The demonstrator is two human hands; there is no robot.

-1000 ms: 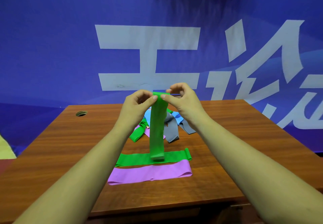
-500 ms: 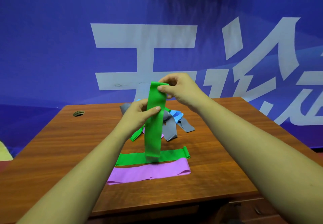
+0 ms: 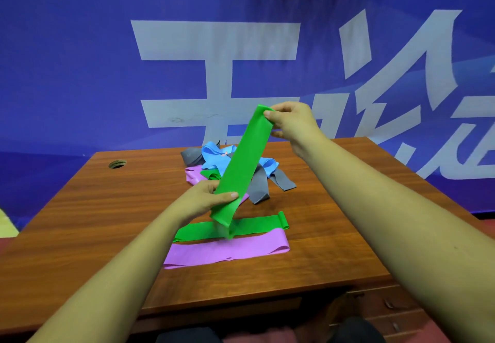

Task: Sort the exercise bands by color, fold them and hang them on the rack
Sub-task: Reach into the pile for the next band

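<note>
A green exercise band [image 3: 242, 164] is stretched slanting in the air above the table. My right hand [image 3: 290, 123] pinches its top end, and my left hand [image 3: 205, 200] grips it near the bottom, thumb across the front. On the table lie a flat green band [image 3: 249, 226] and, just in front of it, a flat purple band [image 3: 227, 251]. Behind my hands is a loose pile: blue bands [image 3: 217, 155], grey bands [image 3: 261, 184], a purple band [image 3: 194, 175] and a bit of green. No rack is in view.
The wooden table [image 3: 93, 222] has a round cable hole [image 3: 117, 163] at its far left. A blue banner with white characters [image 3: 214, 40] hangs right behind it. Drawers [image 3: 385, 308] show under the table's front right edge.
My left hand slid from the band's top down to its lower part. My right hand carried the top end up and right, so the band now slants instead of hanging straight.
</note>
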